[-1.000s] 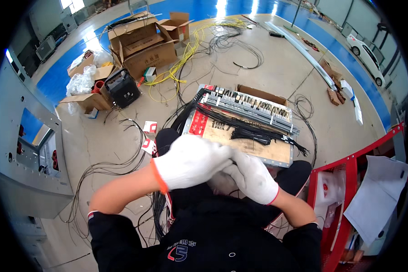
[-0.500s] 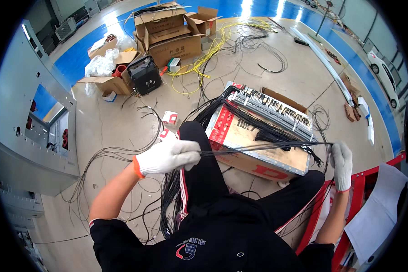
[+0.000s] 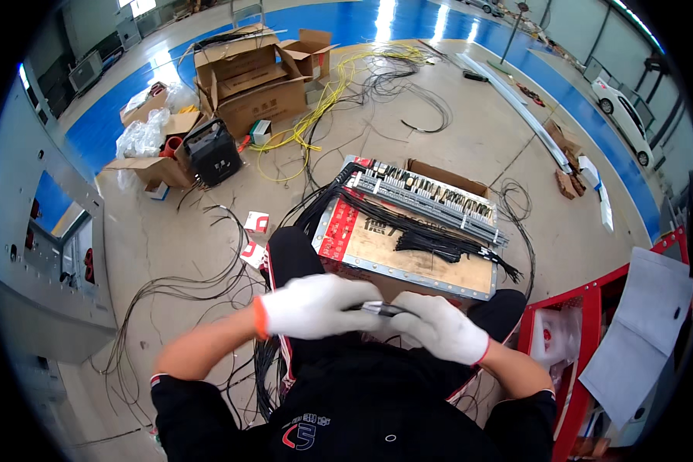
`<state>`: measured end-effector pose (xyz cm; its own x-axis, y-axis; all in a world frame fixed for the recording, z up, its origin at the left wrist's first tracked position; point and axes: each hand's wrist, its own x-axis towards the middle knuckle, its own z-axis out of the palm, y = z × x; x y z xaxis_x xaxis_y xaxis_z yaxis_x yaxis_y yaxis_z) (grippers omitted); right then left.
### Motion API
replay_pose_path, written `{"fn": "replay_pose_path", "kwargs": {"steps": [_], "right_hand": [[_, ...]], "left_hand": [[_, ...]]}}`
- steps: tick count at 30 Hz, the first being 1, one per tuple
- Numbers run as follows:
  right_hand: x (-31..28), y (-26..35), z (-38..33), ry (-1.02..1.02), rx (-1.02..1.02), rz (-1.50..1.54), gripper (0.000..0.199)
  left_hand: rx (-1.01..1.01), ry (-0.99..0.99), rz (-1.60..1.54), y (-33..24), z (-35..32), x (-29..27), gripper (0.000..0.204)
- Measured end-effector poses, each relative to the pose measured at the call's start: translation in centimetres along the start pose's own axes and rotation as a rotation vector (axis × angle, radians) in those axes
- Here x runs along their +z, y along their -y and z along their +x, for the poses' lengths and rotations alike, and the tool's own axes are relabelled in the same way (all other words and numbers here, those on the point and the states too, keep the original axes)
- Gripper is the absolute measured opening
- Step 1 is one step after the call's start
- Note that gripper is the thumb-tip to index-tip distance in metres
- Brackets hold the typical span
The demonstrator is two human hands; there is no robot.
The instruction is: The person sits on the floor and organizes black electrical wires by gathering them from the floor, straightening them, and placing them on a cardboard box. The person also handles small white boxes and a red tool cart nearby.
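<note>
In white knit gloves, my left hand (image 3: 319, 306) and my right hand (image 3: 443, 327) are close together over my lap. Both are closed on black wires (image 3: 395, 309), a short stretch of which shows between them along with a small white piece. The gloves are slightly blurred, and most of the wires are hidden. Just beyond my hands a wooden crate (image 3: 354, 235) with metal edging carries a long rail of terminal parts (image 3: 423, 202) and a bundle of black wires (image 3: 420, 245). More black cables (image 3: 266, 377) hang beside my left leg.
Loose black wires (image 3: 142, 296) sprawl over the floor at left, near a grey metal cabinet (image 3: 38, 292). Small white-and-red boxes (image 3: 256, 222), a black case (image 3: 212, 154), cardboard boxes (image 3: 258, 100) and yellow cable (image 3: 316, 115) lie farther off. A red frame (image 3: 585, 331) stands at right.
My hands were wide apart with the black wires stretched between them. They have now come together above my lap, the right moving left and nearer. The whole view has shifted slightly.
</note>
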<state>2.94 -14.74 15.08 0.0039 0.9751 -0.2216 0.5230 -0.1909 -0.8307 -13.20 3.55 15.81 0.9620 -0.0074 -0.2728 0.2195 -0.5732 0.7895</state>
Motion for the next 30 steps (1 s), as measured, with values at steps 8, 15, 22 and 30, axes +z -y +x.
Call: {"fn": "replay_pose_path", "kwargs": {"steps": [8,15,22,30], "right_hand": [[-10.5,-13.8,-6.6,-0.9,0.168,0.682,0.018],[-13.3,-22.8,-16.8,-1.263,0.224,0.747,0.026],[-12.9,-24.0,-20.3,-1.474,0.188,0.827,0.028],[-14.1,-25.6,-26.4,-1.835,0.207,0.907,0.027]], "left_hand": [[-0.66,-1.11,0.056,25.2,-18.7,-5.1,0.007],[-0.792,-1.543,0.505,31.5,-32.7,-5.1,0.018],[-0.888,-1.608,0.515,31.3,-36.4,-8.7,0.02],[-0.946,-1.557,0.355,36.8,-43.7,-5.7,0.018]]}}
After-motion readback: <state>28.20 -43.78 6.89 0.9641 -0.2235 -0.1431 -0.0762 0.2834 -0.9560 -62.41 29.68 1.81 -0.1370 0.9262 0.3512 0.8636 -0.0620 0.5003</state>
